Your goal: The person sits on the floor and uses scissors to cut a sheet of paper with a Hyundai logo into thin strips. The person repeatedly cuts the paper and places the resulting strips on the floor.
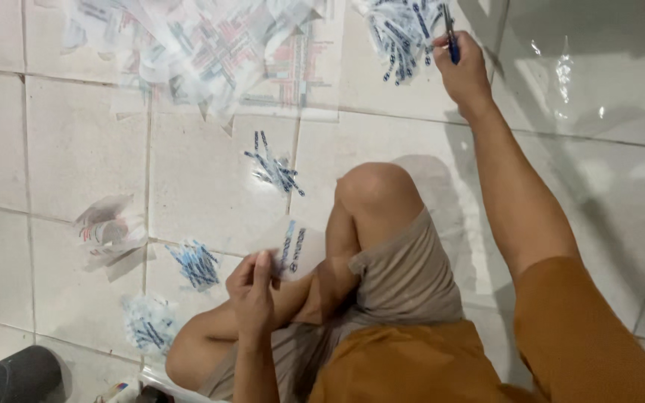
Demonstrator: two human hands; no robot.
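**Seated Sorting Position: Hands and Materials on the Tiled Floor**

The white tiled floor (76,142) carries all materials. A person sits on it with one bent knee (375,190) raised at scene centre, wearing grey shorts and an orange shirt.

At the far centre lies a large spread of clear printed plastic bags (203,45). To its right, at the far edge, is the large pile of blue pens (401,30). A separate clear plastic sheet (561,71) lies at the far right, well apart from the piles.

Three smaller groups of blue pens lie on the floor: one at the centre (274,168), one at the near left (195,263), and one bagged bundle (149,325) nearer still. A crumpled printed bag (110,231) lies at the left. A dark shoe (16,377) sits at the near left corner.

The right hand (463,71) is extended to the far pile, fingers clenched around a single blue pen (451,41). The left hand (254,287) is near the body, fingers grasping a clear printed bag (293,250) held upright beside the knee.
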